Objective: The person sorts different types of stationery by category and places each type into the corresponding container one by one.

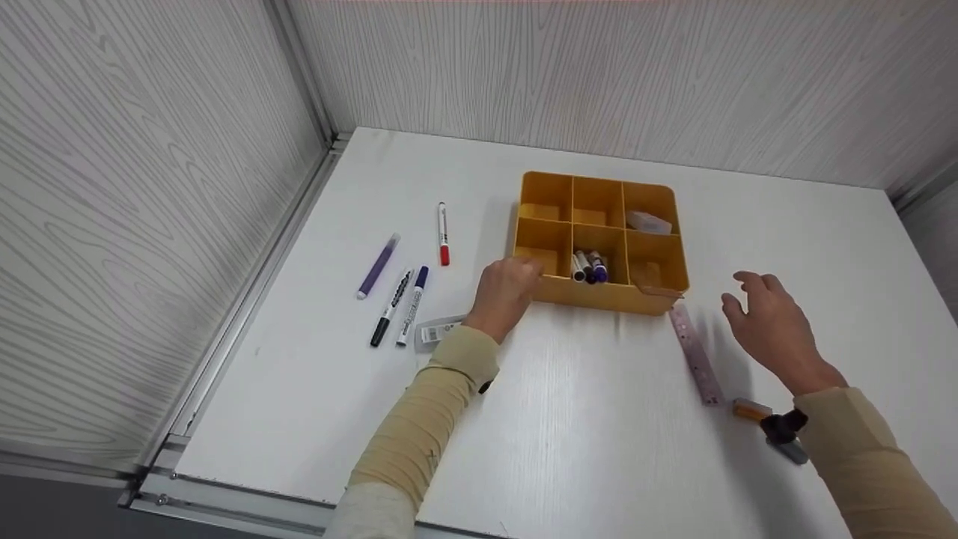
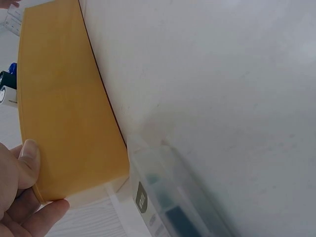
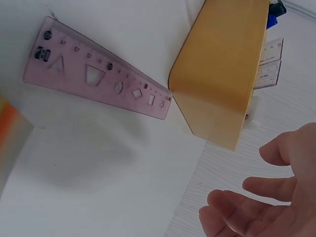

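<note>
The organizer box (image 1: pixel 599 295) stands upright on the white tabletop (image 1: pixel 584 419), toward the rear wall panel (image 1: pixel 599 82). Body: opaque, uniform yellow-orange, rectangular, with smooth plain outer walls, slightly rounded corners and an open top. Thin dividers of the same colour form six compartments in two rows of three.

Contents: the front middle compartment holds several markers (image 1: pixel 599 267), ends upward, with white, dark and blue parts visible. The rear right compartment holds a translucent whitish item (image 1: pixel 648 222). Clear graduated plastic (image 3: pixel 269 69) projects past the rim at the front right compartment.

Hands: the left hand (image 1: pixel 505 297) grips the box at its front left corner, thumb flat against the outer front face, fingers bent around the corner. The right hand (image 1: pixel 775 329) is apart from the box on its right side, holding nothing, fingers spread and slightly bent. A pink ruler (image 1: pixel 696 355) with cut-out shapes lies between the right hand and the box's front right corner.
</note>
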`<state>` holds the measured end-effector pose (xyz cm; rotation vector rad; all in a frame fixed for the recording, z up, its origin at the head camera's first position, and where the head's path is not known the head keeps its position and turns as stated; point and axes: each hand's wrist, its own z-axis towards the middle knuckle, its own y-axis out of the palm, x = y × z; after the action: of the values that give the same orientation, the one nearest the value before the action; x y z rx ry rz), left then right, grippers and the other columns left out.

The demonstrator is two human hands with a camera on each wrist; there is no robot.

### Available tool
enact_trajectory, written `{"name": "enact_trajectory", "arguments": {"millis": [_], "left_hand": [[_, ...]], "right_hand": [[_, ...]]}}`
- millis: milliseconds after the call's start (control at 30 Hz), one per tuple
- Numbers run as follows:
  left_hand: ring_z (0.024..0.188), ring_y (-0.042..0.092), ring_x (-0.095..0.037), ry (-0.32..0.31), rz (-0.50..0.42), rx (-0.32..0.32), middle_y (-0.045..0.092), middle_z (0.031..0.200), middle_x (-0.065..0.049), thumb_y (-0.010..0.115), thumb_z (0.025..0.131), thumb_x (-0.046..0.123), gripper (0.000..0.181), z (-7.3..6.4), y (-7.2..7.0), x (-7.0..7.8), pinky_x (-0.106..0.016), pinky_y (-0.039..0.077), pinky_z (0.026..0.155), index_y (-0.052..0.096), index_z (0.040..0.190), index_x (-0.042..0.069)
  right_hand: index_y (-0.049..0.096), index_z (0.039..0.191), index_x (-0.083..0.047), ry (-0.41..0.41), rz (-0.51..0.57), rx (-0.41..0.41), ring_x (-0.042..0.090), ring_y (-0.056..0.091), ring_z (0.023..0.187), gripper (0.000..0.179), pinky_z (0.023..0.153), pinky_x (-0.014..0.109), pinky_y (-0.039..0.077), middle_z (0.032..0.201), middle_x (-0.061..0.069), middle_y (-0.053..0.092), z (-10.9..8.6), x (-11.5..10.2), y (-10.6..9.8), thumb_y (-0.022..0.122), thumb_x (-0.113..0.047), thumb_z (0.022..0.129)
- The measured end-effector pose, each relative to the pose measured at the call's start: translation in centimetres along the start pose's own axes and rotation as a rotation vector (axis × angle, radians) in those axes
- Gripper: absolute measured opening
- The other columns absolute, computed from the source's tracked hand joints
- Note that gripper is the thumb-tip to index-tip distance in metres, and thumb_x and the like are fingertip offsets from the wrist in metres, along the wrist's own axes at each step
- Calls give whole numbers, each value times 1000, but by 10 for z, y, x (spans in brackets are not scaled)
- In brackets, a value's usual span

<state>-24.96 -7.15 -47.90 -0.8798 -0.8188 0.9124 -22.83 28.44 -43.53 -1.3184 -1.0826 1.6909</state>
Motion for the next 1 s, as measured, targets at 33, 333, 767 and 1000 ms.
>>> {"name": "enact_trajectory", "arguments": {"millis": [33,333,767,1000], "left_hand": [[71,68,-19,0,1,-3,72,81,-5,66,93,9,9,0,0,0,-29,56,64,74,95,8],[72,68,-20,1,-19,5,72,81,-6,65,93,6,8,-1,1,-1,-29,56,65,73,94,8],[77,70,-20,-14,-12,-1,74,87,-7,65,94,8,10,0,1,0,-28,58,71,74,99,7],[74,68,-19,-12,-10,-22,72,84,-6,62,94,4,12,0,0,1,-27,57,68,73,99,7]], "right_hand": [[44,135,11,8,0,-14,50,59,97,44,77,61,49,122,36,50,-3,1,2,48,-17,101],[43,137,11,61,0,-123,47,59,101,49,82,59,51,121,34,51,-26,9,27,49,-22,102],[50,129,14,73,-50,-161,35,57,84,52,79,55,53,105,30,57,-42,7,56,61,-24,94],[49,129,13,71,-65,-171,35,55,84,57,81,56,53,107,33,56,-45,1,60,66,-27,91]]}}
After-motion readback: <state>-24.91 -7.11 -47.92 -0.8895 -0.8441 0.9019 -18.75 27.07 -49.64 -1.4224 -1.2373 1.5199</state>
